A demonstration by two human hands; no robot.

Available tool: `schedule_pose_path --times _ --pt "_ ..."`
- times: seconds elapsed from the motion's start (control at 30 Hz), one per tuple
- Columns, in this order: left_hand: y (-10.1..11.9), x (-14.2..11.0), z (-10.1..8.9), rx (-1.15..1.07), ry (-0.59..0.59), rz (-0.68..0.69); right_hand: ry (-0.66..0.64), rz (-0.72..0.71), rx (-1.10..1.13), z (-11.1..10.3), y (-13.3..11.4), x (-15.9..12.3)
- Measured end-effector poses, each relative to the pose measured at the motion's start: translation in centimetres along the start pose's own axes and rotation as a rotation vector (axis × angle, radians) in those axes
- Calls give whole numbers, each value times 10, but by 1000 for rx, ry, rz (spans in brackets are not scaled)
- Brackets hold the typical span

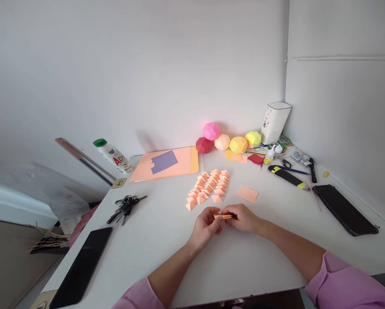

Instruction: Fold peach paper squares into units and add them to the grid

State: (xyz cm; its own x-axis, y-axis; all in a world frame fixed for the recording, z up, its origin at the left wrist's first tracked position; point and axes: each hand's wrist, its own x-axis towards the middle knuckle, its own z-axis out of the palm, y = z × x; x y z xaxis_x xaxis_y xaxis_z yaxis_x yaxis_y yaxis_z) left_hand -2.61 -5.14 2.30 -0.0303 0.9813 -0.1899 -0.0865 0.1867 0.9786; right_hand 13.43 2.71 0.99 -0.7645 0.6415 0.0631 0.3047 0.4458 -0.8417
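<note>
My left hand [207, 226] and my right hand [240, 217] meet over the front middle of the table. Between their fingertips they pinch a folded peach paper piece [224, 216], one hand at each end. Just beyond them stand several folded peach paper units [208, 186], set out in slanting rows with their points up. A flat peach paper rectangle [247, 194] lies beyond my right hand.
Faceted paper balls [238, 145] sit by the wall, near a white box [276, 123]. Peach sheets [160, 165], keys [126, 208], a black phone [83, 266] and a bottle [113, 156] are at left. A cutter [287, 177], glue bottle [269, 156] and black case [345, 210] lie right.
</note>
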Motion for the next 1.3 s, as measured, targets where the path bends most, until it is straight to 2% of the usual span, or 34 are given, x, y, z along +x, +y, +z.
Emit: schedule_pose_path --times 0.23,0.6,0.93,1.1,1.3 --pt "0 0 0 -2 -43 12 -5 -3 11 2 3 0" --pt "-2 1 -2 -4 -44 15 16 -22 3 2 1 0" --pt "-14 8 -1 -23 42 -1 24 -8 -1 3 6 -1" --pt "-15 8 -3 -71 57 22 60 -99 52 4 8 -3" --pt "-14 9 -3 -119 74 23 50 -257 0 3 10 -2"
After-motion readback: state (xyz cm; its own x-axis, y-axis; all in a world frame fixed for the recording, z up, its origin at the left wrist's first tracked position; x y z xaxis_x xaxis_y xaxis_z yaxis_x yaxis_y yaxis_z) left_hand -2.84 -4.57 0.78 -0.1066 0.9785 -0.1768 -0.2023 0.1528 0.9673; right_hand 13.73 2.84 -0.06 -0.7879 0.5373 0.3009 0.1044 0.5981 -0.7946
